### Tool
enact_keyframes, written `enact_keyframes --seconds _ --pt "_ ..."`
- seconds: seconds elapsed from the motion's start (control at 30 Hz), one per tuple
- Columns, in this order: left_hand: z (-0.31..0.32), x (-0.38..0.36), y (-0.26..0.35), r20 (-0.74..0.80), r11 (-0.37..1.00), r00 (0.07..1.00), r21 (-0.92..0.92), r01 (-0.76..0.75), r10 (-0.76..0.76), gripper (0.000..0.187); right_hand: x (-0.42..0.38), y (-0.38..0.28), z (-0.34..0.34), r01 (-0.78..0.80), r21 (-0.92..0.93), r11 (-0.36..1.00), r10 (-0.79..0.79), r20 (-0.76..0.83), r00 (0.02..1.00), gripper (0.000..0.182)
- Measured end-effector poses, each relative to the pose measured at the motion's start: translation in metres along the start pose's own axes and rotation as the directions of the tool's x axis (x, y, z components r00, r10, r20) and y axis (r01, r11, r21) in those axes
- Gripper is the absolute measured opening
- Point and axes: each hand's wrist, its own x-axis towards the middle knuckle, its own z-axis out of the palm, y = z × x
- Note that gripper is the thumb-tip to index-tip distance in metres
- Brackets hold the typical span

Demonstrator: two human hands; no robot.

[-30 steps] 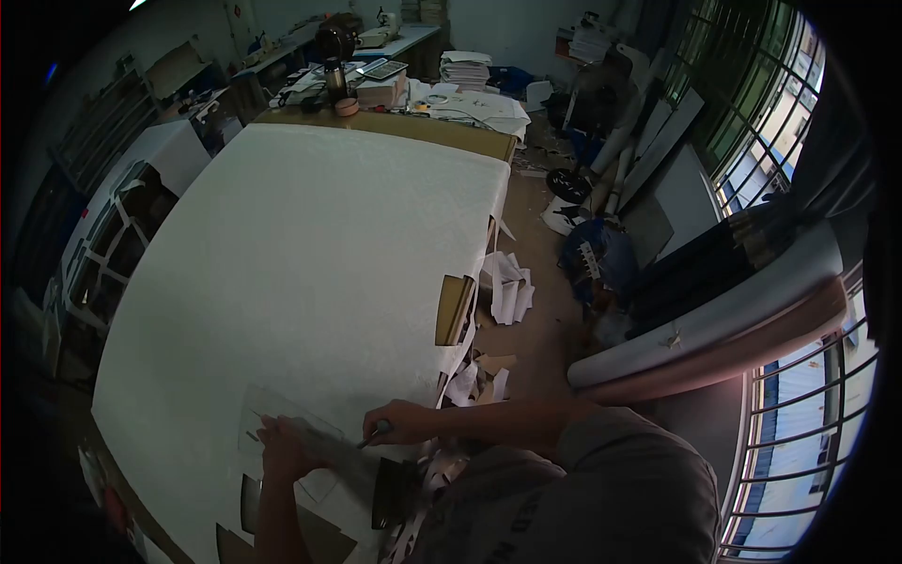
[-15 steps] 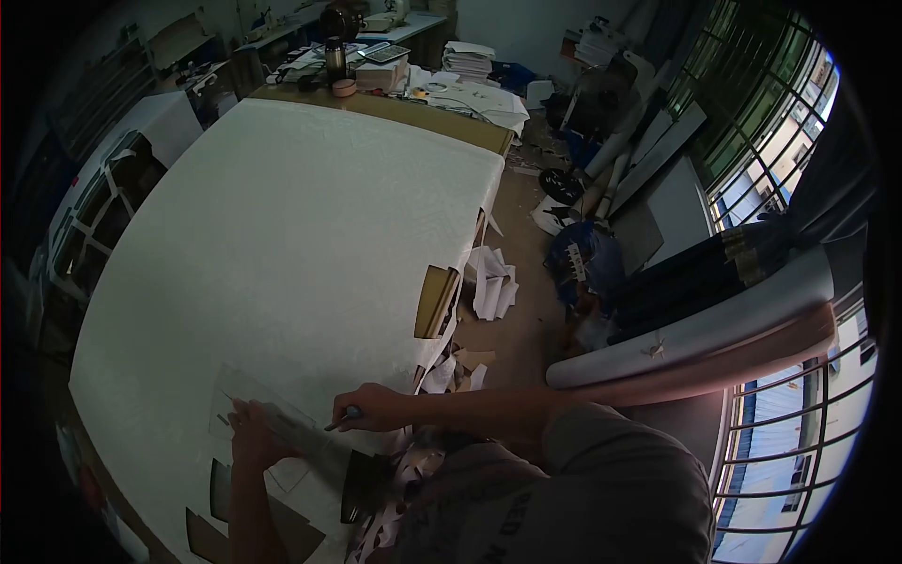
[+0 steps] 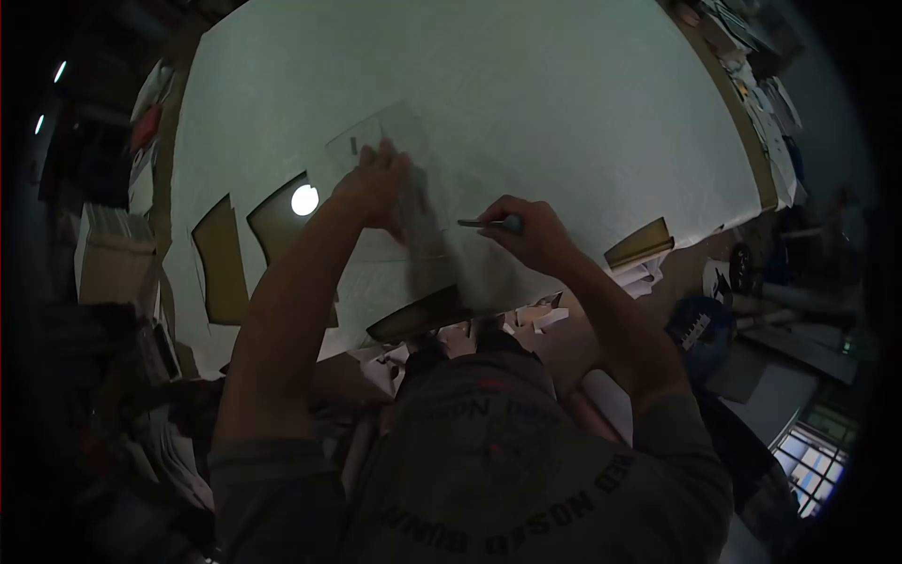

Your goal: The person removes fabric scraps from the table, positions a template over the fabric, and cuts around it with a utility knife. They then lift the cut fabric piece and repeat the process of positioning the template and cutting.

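A large pale sheet [image 3: 526, 94] covers the table, with several dark cutouts along its near edge. On it lies a clear, see-through template [image 3: 406, 122], slanting toward me. My left hand [image 3: 374, 188] rests on the template with its fingers spread. To the right, my right hand [image 3: 526, 230] is wrapped round a slim knife-like tool [image 3: 489, 224], whose thin end points left toward the template's edge. Whether that tip touches the sheet cannot be made out.
Curved openings [image 3: 221, 263] in the sheet show brown below. Another opening [image 3: 639, 242] is at the right near edge. Paper scraps [image 3: 545, 315] lie beyond the near edge. A stack of sheets [image 3: 117, 254] stands at the left, and a blue bag [image 3: 700, 324] at the right.
The head view has turned and now looks down more directly on the hands. My left hand is still on the template and my right hand still holds the tool.
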Motion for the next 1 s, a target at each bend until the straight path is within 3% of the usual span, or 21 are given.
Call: enact_keyframes --seconds 0.13,0.2,0.33,0.4,0.5,0.73,0.9,0.93,1.0 --pt "-0.001 -0.004 0.001 0.0 0.999 1.0 -0.023 0.026 -0.026 0.14 0.019 -0.024 -0.004 -0.061 -0.047 0.997 0.068 0.152 0.986 0.016" --pt "0.001 -0.003 -0.001 -0.035 1.0 0.999 -0.015 0.015 -0.015 0.139 0.029 -0.025 -0.004 0.017 -0.024 1.0 -0.012 0.214 0.977 0.015" --pt "0.006 -0.001 -0.005 -0.076 0.999 0.997 -0.031 -0.016 0.014 0.14 0.045 -0.027 -0.012 -0.001 -0.081 0.997 0.018 0.216 0.976 0.014" --pt "0.007 0.0 -0.006 -0.088 1.0 0.996 -0.022 -0.022 0.02 0.139 0.05 -0.026 -0.014 0.095 -0.065 0.993 -0.071 0.299 0.952 0.014" --pt "0.01 0.0 -0.007 -0.111 1.0 0.994 -0.014 -0.019 0.018 0.139 0.053 -0.024 -0.012 0.129 -0.123 0.984 -0.077 0.361 0.929 0.015" --pt "0.003 -0.002 -0.004 -0.073 1.0 0.997 -0.019 -0.012 0.01 0.142 0.061 -0.02 -0.012 0.134 -0.113 0.985 -0.074 0.43 0.9 0.014" --pt "0.003 -0.002 -0.003 -0.048 1.0 0.999 0.001 -0.001 0.001 0.142 0.064 -0.024 -0.008 0.216 -0.227 0.95 -0.094 0.451 0.888 0.014" --pt "0.004 0.0 -0.005 -0.043 1.0 0.999 0.001 0.002 -0.002 0.142 0.063 -0.019 -0.007 0.216 -0.221 0.951 -0.096 0.453 0.887 0.014" --pt "0.008 0.002 -0.006 -0.079 1.0 0.997 -0.009 -0.019 0.018 0.142 0.057 -0.003 -0.003 0.175 -0.04 0.984 -0.145 0.403 0.904 0.014"
